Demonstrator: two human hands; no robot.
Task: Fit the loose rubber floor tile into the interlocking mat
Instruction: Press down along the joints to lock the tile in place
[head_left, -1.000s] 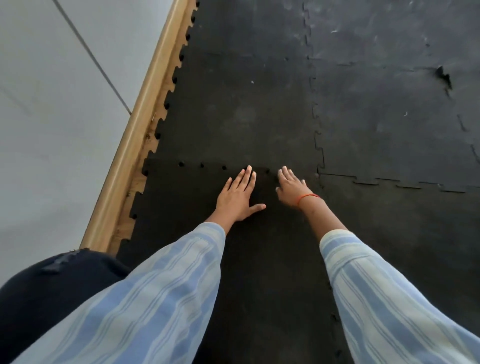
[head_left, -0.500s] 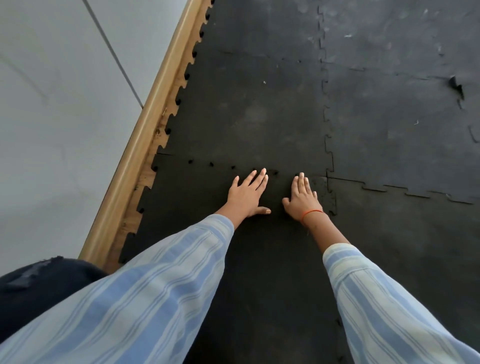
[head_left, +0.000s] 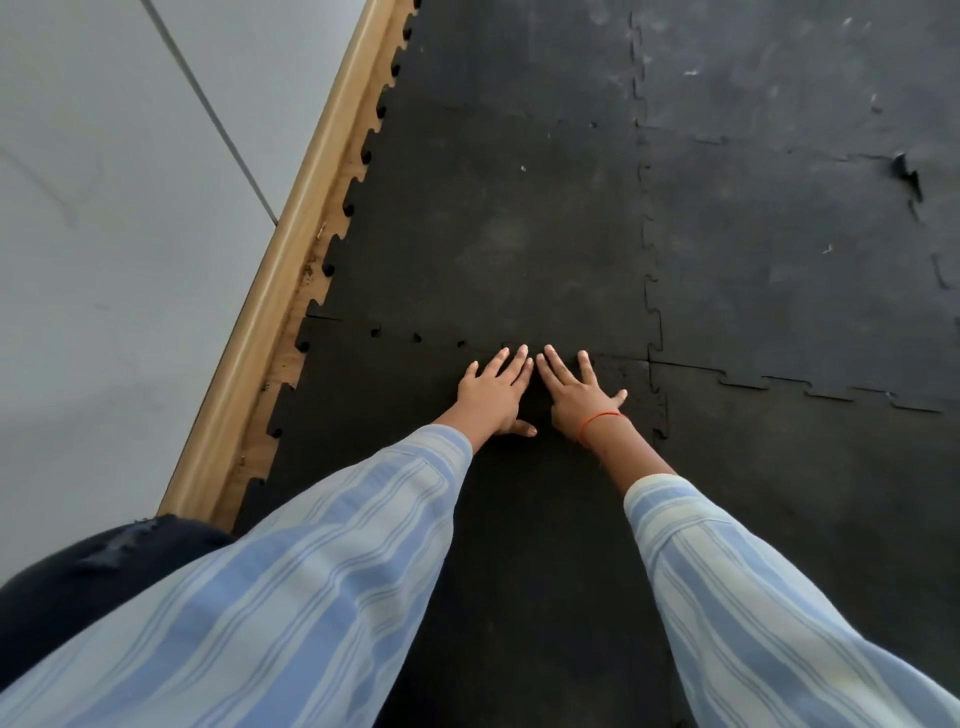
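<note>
The loose black rubber tile lies under my arms, its toothed far edge meeting the mat along a seam with small dark gaps at the left. My left hand rests flat, palm down, on the tile's far edge, fingers spread and reaching the seam. My right hand, with an orange wrist band, lies flat right beside it, fingertips on the same seam. The two hands almost touch. Neither hand holds anything.
A wooden skirting strip runs along the mat's left side below a pale wall. More joined black tiles lie to the right, one with a torn spot. My dark-clothed knee is at the lower left.
My right hand has slid left along the seam until it lies close beside my left hand, and its fingers have spread. The view has shifted slightly.
</note>
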